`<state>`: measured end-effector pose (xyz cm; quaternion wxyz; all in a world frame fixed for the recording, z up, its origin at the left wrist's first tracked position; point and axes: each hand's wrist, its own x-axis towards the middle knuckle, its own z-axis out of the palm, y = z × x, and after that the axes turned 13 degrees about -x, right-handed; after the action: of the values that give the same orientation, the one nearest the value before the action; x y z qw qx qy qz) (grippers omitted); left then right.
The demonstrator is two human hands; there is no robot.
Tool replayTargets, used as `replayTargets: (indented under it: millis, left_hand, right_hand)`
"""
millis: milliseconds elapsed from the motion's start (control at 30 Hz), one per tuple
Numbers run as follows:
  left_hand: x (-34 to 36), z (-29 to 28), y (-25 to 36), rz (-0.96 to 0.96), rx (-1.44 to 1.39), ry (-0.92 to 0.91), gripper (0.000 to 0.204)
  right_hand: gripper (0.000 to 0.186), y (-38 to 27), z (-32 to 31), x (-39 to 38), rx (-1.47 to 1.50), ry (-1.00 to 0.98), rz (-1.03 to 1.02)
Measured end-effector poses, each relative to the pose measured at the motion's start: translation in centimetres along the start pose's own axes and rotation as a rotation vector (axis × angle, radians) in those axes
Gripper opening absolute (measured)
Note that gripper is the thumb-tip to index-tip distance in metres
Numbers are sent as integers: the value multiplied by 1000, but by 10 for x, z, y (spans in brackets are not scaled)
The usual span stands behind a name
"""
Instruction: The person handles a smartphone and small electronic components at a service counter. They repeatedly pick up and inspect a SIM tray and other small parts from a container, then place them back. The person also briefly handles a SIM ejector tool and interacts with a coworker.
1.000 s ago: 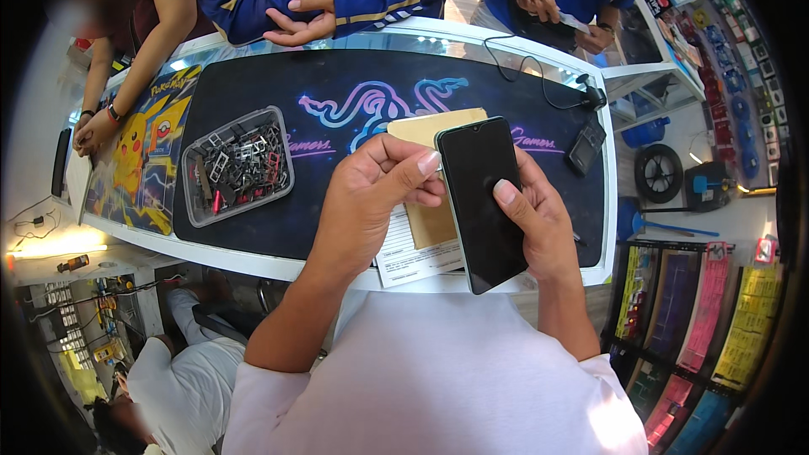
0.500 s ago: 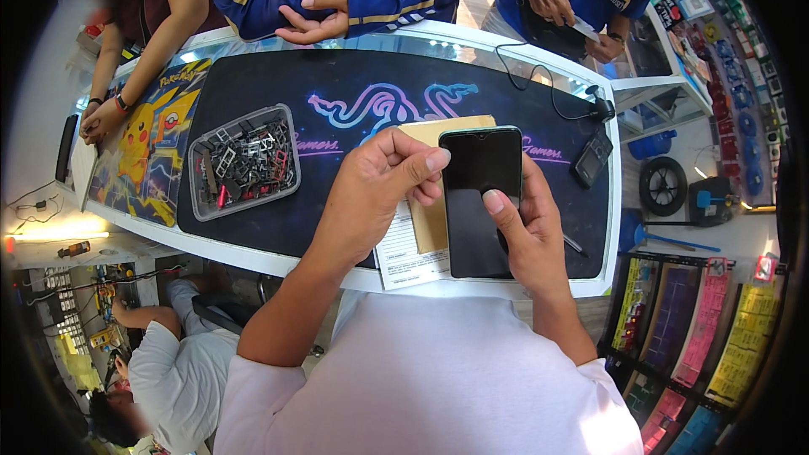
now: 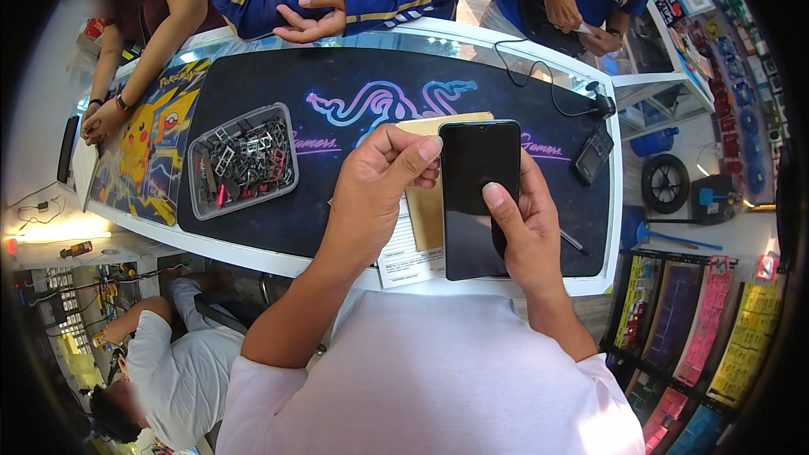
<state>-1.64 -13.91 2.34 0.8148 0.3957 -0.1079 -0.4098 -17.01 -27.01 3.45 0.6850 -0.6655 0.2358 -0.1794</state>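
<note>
A smartphone (image 3: 477,240) with a dark, unlit screen is held upright in my right hand (image 3: 533,240). The thumb lies across its screen and the fingers wrap its right edge. Beside the phone's upper left edge is my left hand (image 3: 377,190), thumb and forefinger pinched together; whatever they may hold is too small or hidden to make out. Behind the phone, a brown envelope (image 3: 427,223) rests over a printed paper form (image 3: 403,254) at the counter's near edge, both partly covered by my hands and the phone.
A clear plastic tub (image 3: 202,195) full of small metal and plastic parts stands left on the black mat (image 3: 253,72). To the right lie a pen (image 3: 574,242) and a dark handheld device (image 3: 592,156). Several people stand across the counter; another person (image 3: 173,362) sits at lower left.
My left thumb has drawn slightly left, from over the phone's edge to just beside it. The phone has shifted a little left and down in my right hand.
</note>
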Motion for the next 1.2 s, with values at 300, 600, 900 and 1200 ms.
replayTargets:
  millis: [300, 600, 900, 1200]
  left_hand:
    - [-2, 5, 2, 5, -172, -155, 41]
    - [-7, 12, 4, 88, -125, -143, 38]
    - [-17, 22, 14, 184, -69, -179, 38]
    - [-16, 17, 10, 308, 84, -174, 37]
  right_hand:
    - [61, -7, 1, 0, 224, -83, 60]
    - [67, -11, 2, 0, 398, -176, 201]
    - [62, -12, 2, 0, 552, -238, 319]
    - [67, -16, 2, 1, 527, -295, 244]
